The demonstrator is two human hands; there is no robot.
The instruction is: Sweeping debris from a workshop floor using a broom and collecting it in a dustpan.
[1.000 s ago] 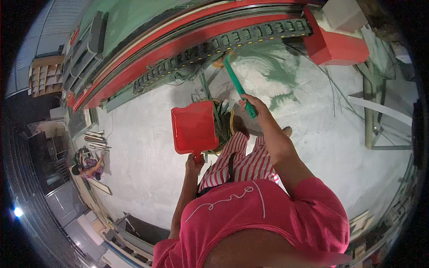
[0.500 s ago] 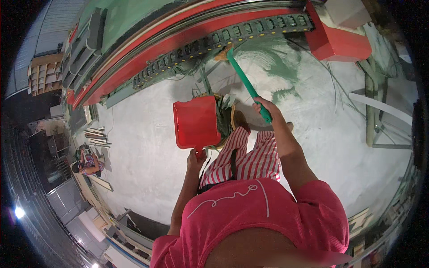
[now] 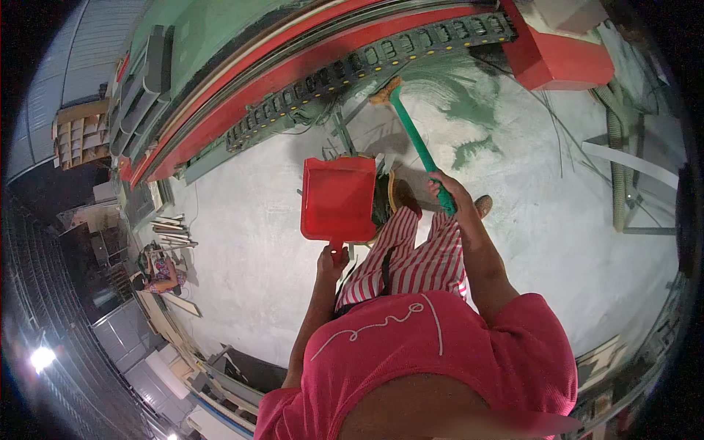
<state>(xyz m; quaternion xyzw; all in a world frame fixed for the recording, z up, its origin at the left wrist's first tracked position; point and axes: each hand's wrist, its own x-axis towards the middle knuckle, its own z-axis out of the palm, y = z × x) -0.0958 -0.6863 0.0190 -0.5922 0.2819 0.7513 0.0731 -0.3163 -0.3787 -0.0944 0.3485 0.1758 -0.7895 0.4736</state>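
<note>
From the person's waist (image 3: 400,287), the dustpan (image 3: 339,199) is at eleven o'clock and the brush (image 3: 416,137) at twelve, the cable chain (image 3: 374,59) beyond it. A co-worker (image 3: 164,276) is at nine.

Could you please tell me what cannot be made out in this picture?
Head view: left side of the bin, hidden by the dustpan.
Head view: what the co-worker is doing, too small to tell.
Head view: far side of the machine, cut off by the upper edge.

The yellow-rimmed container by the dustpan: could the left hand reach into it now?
Probably not easily: the left hand holds the red dustpan, which hides much of the container in this view. The container's right side shows, but that hand would likely need freeing first.
</note>
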